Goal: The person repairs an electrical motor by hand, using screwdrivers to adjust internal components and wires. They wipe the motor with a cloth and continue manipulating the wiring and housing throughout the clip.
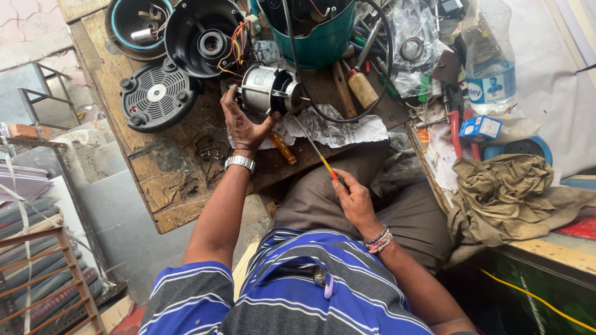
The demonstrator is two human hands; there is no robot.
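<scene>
Both hands busy: left hand (242,127) grips motor (268,91) mid-bench; right hand (354,197) grips screwdriver (315,149).

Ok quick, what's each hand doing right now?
Left hand: fingers closed around the small electric motor, gripping it on the bench.
Right hand: closed on a yellow-handled screwdriver, tip toward the motor.
</scene>
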